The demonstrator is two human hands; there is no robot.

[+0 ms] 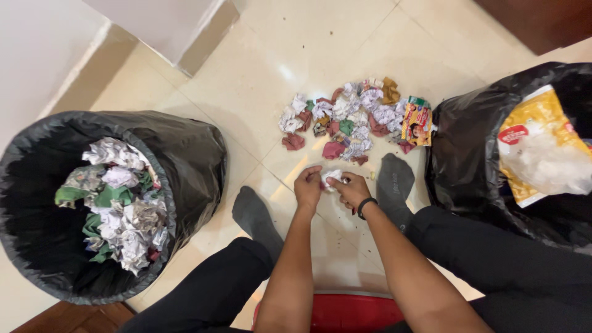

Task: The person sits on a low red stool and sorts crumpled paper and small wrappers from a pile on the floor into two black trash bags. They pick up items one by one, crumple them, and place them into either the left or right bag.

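A small crumpled white paper ball (330, 177) is held between both hands just above the tiled floor (271, 80), near the centre of the view. The left hand (308, 187) is closed on the ball's left side, with its fingers curled tightly around the paper. The right hand (350, 188) is pinched on the ball's right side, thumb and forefinger pressed against it; a black wristband (365, 206) is worn on that wrist.

At 12 o'clock from the hands, just beyond them, a heap of crumpled papers (345, 120) in white, red, green and brown is spread on the floor, with a colourful printed wrapper (417, 123) lying at the heap's right edge. Nothing is seen between the hands and the heap.

At 9 o'clock, well apart from the hands, a bin lined with a black bag (185, 148) is seen, partly filled with crumpled white and green paper (120, 206). At 3 o'clock a second black-lined bin (468, 142) is seen, with a yellow and white plastic package (542, 145) inside it.

The hands are flanked by two feet in grey socks (394, 182), one on each side, and by legs in black trousers (524, 259). At 6 o'clock, between the legs, a red object (351, 311) is partly seen; what it is cannot be told.
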